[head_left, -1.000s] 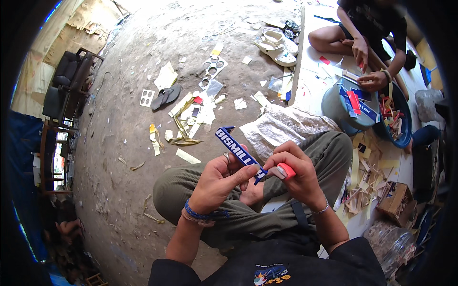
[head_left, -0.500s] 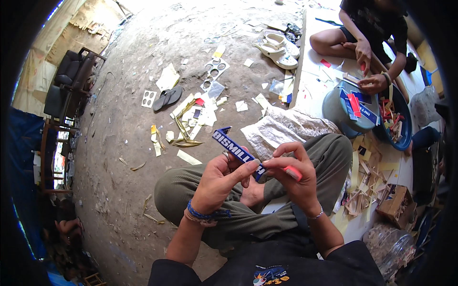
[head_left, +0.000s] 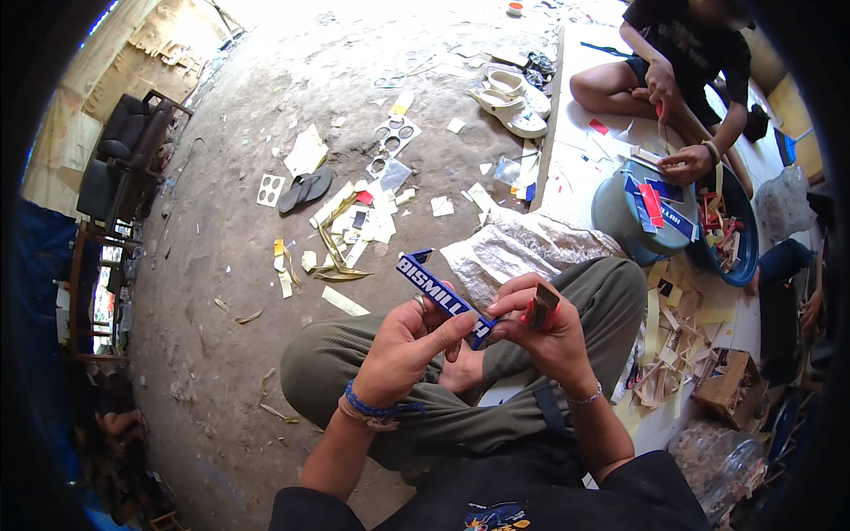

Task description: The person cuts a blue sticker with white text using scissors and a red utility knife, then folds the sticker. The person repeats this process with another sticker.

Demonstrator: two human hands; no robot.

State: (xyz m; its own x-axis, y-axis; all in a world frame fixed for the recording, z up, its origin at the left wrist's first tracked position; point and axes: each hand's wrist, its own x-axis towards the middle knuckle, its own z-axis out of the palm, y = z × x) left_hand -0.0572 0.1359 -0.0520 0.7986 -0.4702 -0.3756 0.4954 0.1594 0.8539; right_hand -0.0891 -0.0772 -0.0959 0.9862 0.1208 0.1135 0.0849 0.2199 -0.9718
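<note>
a black sandal (head_left: 305,188) lies at ten o'clock on the dirt floor (head_left: 221,354), paper scraps (head_left: 350,234) just beside it. at centre, the left hand (head_left: 409,347) pinches a blue lettered strip (head_left: 443,296) between thumb and fingers, the strip slanting toward eleven o'clock. the right hand (head_left: 544,332) closes on its lower end and a small red-and-brown tool (head_left: 540,307). at two o'clock, another person's hand (head_left: 686,164) rests over a blue tub (head_left: 620,217).
</note>
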